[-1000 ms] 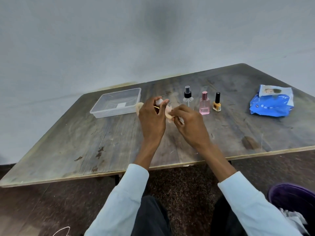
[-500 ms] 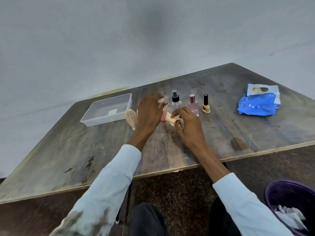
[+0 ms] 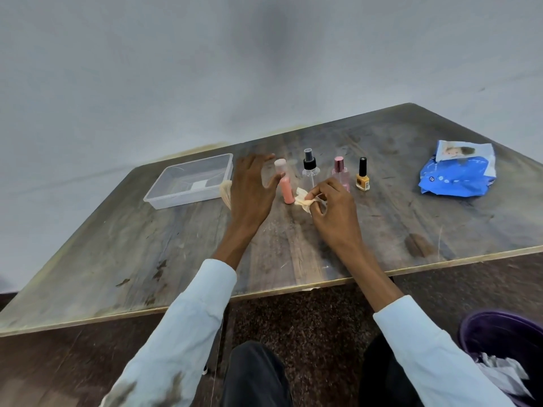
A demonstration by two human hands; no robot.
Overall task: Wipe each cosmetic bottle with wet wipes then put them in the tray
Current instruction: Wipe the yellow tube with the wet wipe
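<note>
A peach bottle with a pale cap stands upright on the wooden table. My left hand hovers just left of it, fingers spread, holding nothing. My right hand pinches a crumpled cream wet wipe on the table beside the peach bottle. Behind it stand a clear spray bottle with a black top, a pink perfume bottle and a yellow nail polish. The clear plastic tray lies at the left, with no bottle in it.
A blue wet-wipe pack lies at the right of the table. A pale round object shows partly behind my left hand beside the tray. A purple bin with used wipes sits on the floor at the lower right.
The peach bottle went from my left hand down onto the table, and the hand has let go and opened. My right hand kept the wipe and lowered to the table.
</note>
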